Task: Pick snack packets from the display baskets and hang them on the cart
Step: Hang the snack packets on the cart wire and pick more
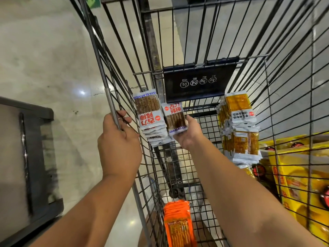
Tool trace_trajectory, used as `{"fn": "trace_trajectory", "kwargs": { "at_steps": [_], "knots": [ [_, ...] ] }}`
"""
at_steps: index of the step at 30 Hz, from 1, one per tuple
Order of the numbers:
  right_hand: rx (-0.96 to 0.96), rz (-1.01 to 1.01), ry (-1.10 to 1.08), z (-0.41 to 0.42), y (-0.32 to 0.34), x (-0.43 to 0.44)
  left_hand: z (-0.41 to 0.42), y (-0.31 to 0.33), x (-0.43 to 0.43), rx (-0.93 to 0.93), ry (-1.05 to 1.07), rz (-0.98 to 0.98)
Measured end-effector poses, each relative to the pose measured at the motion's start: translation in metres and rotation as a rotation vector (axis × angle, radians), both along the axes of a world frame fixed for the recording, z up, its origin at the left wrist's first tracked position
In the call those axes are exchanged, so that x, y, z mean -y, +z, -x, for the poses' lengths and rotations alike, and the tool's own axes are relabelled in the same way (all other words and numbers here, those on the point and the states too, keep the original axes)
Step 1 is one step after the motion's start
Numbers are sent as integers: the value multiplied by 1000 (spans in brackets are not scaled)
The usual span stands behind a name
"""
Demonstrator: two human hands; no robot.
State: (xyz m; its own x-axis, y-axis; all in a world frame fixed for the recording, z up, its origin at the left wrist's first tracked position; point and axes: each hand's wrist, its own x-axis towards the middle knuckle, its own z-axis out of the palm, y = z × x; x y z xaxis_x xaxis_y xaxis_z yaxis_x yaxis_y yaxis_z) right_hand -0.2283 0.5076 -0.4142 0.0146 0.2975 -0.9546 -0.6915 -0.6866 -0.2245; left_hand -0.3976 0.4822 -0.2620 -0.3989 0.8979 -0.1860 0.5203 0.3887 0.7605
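My left grip was curled round the cart rail, mid-frame. My right grip was clamped on a snack packet, just beside the hanging white stack. Yellow packets hung at right and orange packets at bottom centre. Wire mesh screened the yellow boxes at lower right, and I couldn't read their print.

Inside the cart hang packets; boxes lie to its right

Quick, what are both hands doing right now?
Left hand: fingers curled round the cart's side rail.
Right hand: holding a brown snack packet.
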Motion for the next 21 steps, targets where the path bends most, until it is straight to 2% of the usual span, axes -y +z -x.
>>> {"fn": "trace_trajectory", "kwargs": {
  "at_steps": [4, 7, 14, 19, 21],
  "knots": [
    [-45, 16, 28, -10, -1, 10, 0, 1, -1, -23, 0, -6],
    [9, 52, 67, -19, -1, 26, 0, 0, 0, -23, -2, -15],
    [255, 64, 312, -29, 7, 67, 2, -4, 1, -42, -11, 15],
    [551, -20, 658, -21, 71, 109, -1, 8, -3, -108, -45, 73],
    [628, -101, 734, -14, 107, 125, -2, 17, -2, -124, -53, 115]
  ]
}}
